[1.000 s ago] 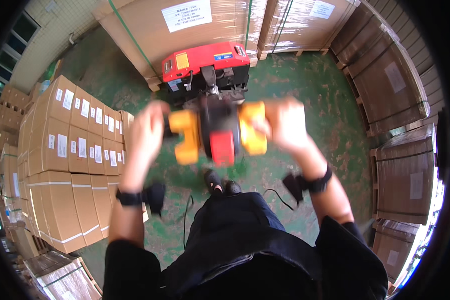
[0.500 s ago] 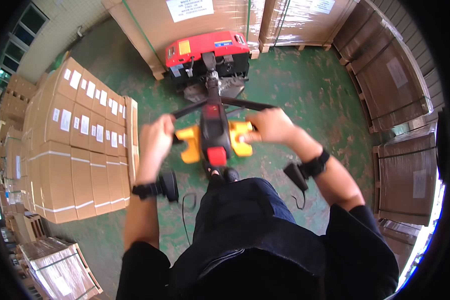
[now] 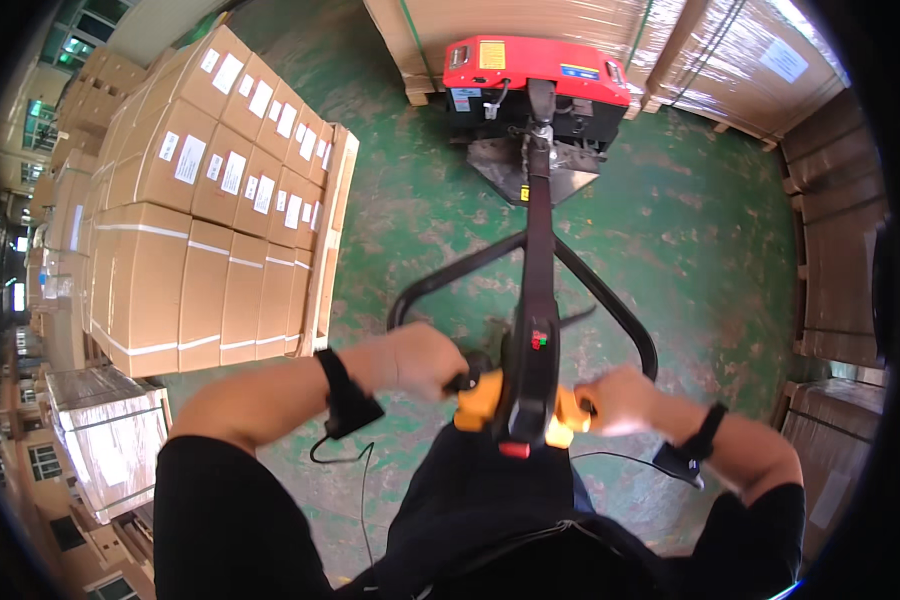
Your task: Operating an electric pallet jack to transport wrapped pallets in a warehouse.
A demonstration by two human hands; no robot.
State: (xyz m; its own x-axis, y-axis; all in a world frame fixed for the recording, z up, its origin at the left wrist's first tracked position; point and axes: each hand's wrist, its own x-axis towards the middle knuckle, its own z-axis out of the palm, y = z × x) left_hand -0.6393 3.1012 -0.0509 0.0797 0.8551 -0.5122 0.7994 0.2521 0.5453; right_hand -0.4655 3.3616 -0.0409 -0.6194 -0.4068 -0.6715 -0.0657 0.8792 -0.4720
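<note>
A long black tiller runs from a red-and-black electric pallet truck toward my body. Its control head has yellow side pieces, a red button at the near end and a black loop bar bent out on both sides. My left hand is closed round the grip on the left of the head, beside the yellow piece. On the right, my right hand is wrapped round the other grip, fingers partly hidden. Both wrists wear a black strap with a small device and a cable.
Brown cartons stand stacked on a wooden pallet at the left. Behind the truck are large strapped boxes, and more wrapped boxes line the right side. A film-wrapped crate sits lower left. The floor is scuffed green.
The control head has come down toward my body and the tiller now leans lower. Both hands have come nearer with it. The view has shifted, so truck and cartons appear farther right.
</note>
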